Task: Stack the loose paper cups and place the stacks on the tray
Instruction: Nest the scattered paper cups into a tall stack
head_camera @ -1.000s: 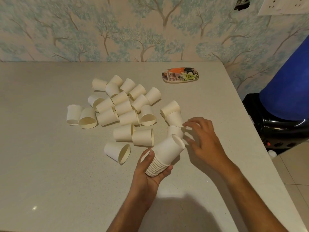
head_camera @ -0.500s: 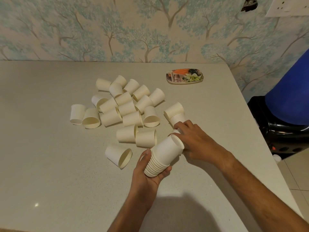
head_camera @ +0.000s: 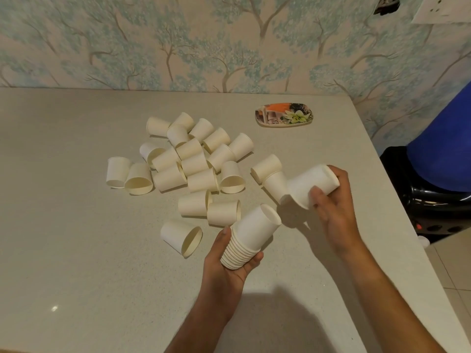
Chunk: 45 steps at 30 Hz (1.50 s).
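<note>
Both hands have cups in them. The right hand [head_camera: 334, 212] grips a single paper cup [head_camera: 312, 186] held sideways above the table, thumb across its wall near the mouth and fingers wrapped round the far side by the base. Half a second ago this hand was low over the cups just right of the stack, and it has since risen up and to the right with one of them. The left hand [head_camera: 226, 268] holds the stack [head_camera: 251, 235] of nested cups as before, palm up, with the thumb along one side and the fingers curled beneath the rims. The stack is tilted with its closed end pointing up and right toward the lifted cup, and the two are apart. Just left of the single cup, two cups [head_camera: 266, 168] lie touching each other on the table [head_camera: 76, 250], where three lay a second ago. Farther left, the loose paper cups [head_camera: 193, 161] lie heaped on their sides in the same scatter, the nearest one just beside the left thumb. The tray [head_camera: 284, 114], small and printed with a flower, sits near the table's far edge, well apart from every cup. Behind it runs tree-patterned wallpaper [head_camera: 178, 47], and off the table's right edge stands a blue container [head_camera: 443, 149] on a black base [head_camera: 420, 200].
</note>
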Available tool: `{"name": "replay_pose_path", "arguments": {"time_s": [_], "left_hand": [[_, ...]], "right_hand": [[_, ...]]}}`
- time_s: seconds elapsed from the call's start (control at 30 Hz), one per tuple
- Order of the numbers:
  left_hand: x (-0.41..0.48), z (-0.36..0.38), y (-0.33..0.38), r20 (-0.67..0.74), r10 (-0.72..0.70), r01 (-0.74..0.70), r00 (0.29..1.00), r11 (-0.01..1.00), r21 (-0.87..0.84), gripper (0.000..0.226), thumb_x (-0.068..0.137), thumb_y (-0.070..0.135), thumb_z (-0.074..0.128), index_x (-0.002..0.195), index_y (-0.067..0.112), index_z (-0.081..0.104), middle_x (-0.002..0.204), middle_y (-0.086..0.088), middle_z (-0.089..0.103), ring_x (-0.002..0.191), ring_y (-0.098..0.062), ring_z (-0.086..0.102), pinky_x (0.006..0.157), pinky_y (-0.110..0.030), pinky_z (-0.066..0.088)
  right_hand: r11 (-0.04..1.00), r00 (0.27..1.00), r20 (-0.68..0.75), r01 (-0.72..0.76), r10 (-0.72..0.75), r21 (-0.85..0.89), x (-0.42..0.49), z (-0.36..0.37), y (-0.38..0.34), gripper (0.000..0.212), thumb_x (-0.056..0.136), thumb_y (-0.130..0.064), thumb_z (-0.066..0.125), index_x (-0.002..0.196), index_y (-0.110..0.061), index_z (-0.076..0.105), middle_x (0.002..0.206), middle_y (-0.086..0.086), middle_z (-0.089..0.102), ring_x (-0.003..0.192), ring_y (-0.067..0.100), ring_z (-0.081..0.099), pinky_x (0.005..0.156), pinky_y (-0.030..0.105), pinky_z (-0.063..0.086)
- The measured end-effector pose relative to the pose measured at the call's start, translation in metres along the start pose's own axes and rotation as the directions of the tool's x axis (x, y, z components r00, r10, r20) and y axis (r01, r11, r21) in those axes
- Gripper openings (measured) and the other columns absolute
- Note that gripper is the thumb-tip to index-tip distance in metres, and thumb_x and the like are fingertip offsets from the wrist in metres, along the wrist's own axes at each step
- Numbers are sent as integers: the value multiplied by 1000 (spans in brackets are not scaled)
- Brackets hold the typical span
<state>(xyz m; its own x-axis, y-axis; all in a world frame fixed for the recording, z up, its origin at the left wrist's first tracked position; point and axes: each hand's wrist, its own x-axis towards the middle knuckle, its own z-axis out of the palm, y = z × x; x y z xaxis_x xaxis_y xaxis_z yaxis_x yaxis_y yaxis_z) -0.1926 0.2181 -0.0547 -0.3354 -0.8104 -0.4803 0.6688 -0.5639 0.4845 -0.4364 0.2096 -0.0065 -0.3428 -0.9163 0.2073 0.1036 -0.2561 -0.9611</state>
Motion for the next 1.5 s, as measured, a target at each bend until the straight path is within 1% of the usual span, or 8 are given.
{"name": "replay_pose_path", "arguments": {"time_s": [0.1, 0.5, 0.6, 0.73, 0.97, 1.13, 1.3, 1.5], "left_hand": [[0, 4, -3, -10, -3, 4, 1000, 999, 49, 59, 94, 37, 71, 144, 6, 64, 128, -23, 81, 108, -42, 82, 78, -47, 69], [5, 14, -6, -1, -21, 21, 1000, 998, 65, 62, 96, 43, 71, 145, 6, 66, 141, -30, 72, 114, -41, 77, 86, -49, 68], [7, 13, -3, 5, -29, 29, 1000, 1000, 4, 60, 93, 40, 73, 143, 6, 67, 134, -28, 76, 111, -45, 80, 79, -47, 68], [6, 11, 1, 77, -41, 45, 996, 998, -53, 55, 98, 37, 69, 143, 7, 65, 131, -29, 78, 109, -48, 81, 77, -46, 69], [7, 11, -1, 68, -23, 24, 997, 1000, -13, 57, 96, 37, 71, 144, 7, 64, 130, -27, 78, 108, -46, 81, 76, -46, 69], [9, 10, 0, -14, -16, 16, 1000, 1000, -9, 60, 91, 37, 74, 144, 7, 66, 135, -27, 76, 107, -43, 81, 76, -48, 68], [7, 8, 5, 58, -4, 5, 998, 1000, -8, 56, 98, 37, 70, 144, 4, 62, 126, -26, 80, 105, -45, 82, 75, -46, 69], [7, 10, 5, 77, -40, 43, 996, 999, -32, 62, 95, 34, 71, 145, 1, 57, 122, -27, 80, 102, -48, 82, 71, -47, 68]], "right_hand": [[986, 994, -38, -95, 101, 140, -16, 15, 1, 53, 93, -37, 72, 142, -31, 52, 131, 6, 60, 116, 29, 64, 89, 46, 59], [980, 950, 240, -185, 198, -76, -52, 46, 6, 49, 99, -22, 71, 144, -25, 50, 124, -14, 66, 111, 7, 67, 87, 26, 60], [983, 985, 90, -137, 149, -123, -40, 43, -1, 42, 100, -48, 55, 131, -21, 63, 129, -2, 69, 114, 23, 67, 88, 32, 57], [973, 974, -225, -86, 36, -214, -7, 28, -2, 16, 112, -21, 56, 114, -12, 68, 119, 10, 70, 104, 22, 69, 84, 44, 56], [767, 989, -29, -133, 148, -628, 27, 31, 36, 59, 89, -30, 89, 137, -27, 54, 132, -1, 55, 110, 6, 61, 82, 25, 51], [525, 978, 12, -102, 209, -845, 33, 48, 51, 65, 93, -32, 83, 147, -23, 49, 135, 5, 63, 121, 26, 63, 100, 50, 55], [796, 975, -18, -190, 220, -574, 30, 37, 36, 53, 74, -37, 88, 117, -25, 61, 106, -2, 69, 85, -2, 69, 62, 12, 51], [940, 948, -48, -319, 315, -123, 34, -13, 1, 41, 82, -16, 89, 119, -13, 73, 117, 9, 70, 96, 26, 65, 71, 38, 49]]}}
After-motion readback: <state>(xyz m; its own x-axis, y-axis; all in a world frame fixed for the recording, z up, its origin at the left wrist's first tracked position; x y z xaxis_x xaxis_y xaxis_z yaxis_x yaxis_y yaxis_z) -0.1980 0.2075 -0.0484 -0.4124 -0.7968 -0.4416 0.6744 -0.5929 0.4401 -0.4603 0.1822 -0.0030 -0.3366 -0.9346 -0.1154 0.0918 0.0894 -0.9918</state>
